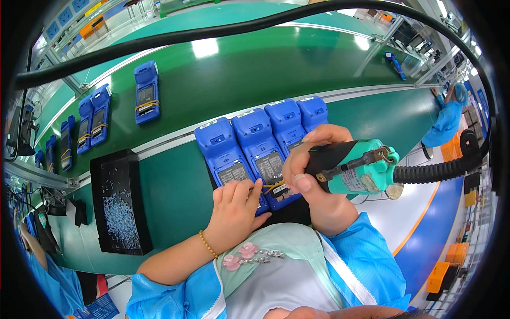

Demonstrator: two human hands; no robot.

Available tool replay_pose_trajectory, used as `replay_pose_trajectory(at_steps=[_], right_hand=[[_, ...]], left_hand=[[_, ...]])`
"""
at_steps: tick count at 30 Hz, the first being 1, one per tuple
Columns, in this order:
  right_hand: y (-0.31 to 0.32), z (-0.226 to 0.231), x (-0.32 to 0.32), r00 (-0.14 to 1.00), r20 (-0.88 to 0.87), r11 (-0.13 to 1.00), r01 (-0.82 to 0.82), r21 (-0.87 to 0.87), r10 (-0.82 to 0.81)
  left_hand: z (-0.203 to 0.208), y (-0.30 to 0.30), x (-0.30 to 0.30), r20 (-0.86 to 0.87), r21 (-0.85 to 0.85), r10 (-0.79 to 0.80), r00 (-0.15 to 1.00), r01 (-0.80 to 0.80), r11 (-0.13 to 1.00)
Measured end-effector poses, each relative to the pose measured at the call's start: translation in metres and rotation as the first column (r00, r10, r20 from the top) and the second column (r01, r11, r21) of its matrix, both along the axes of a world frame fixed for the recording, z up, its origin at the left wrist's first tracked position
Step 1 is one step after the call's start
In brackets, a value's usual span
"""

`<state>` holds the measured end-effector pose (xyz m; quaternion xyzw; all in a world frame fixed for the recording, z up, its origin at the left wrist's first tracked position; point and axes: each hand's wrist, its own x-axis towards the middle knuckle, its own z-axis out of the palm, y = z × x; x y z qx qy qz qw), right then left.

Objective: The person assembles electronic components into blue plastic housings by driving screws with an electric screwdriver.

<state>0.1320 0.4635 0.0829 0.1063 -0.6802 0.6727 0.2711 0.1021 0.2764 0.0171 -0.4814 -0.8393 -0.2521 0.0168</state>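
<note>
My right hand [324,181] is wrapped round a green and black electric screwdriver [353,167], its black corrugated hose leading off to the right. The tool's front end points down and left, toward the lower part of a blue handheld terminal [254,125], which lies back side up with a dark label and a yellow band. Its tip is hidden near my fingers. My left hand [234,204] lies over the lower end of the leftmost terminal [214,135], fingers bent and thumb at the bottom edge. Several such terminals lie side by side in a row on a dark mat.
A black tray [97,212] of small bluish screws stands to the left on the green table. Beyond a metal rail, more blue terminals [147,95] lie on a green belt [228,69]. A thick black cable [212,32] arches across the top. Co-workers in blue [443,125] are at both sides.
</note>
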Motion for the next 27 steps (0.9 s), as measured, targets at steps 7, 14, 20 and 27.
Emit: replay_pose_trajectory(at_steps=[7, 14, 20, 27], right_hand=[[-0.006, 0.002, 0.009, 0.994, 0.068, 0.981, -0.074, -0.179, 0.088], [-0.003, -0.002, 0.005, 0.981, 0.134, 0.99, -0.141, -0.009, 0.14], [-0.001, -0.011, -0.002, 0.979, 0.118, 0.985, -0.17, 0.027, 0.166], [-0.001, -0.018, -0.005, 0.981, 0.106, 0.98, -0.174, 0.093, 0.164]], left_hand=[[-0.014, 0.001, 0.002, -0.096, 0.048, -0.058, 0.994, 0.062, 0.997], [-0.016, 0.001, 0.002, -0.128, 0.069, -0.069, 0.989, 0.078, 0.995], [-0.018, 0.002, 0.0, -0.129, 0.077, -0.074, 0.989, 0.084, 0.993], [-0.019, 0.002, -0.001, -0.125, 0.073, -0.077, 0.989, 0.087, 0.994]])
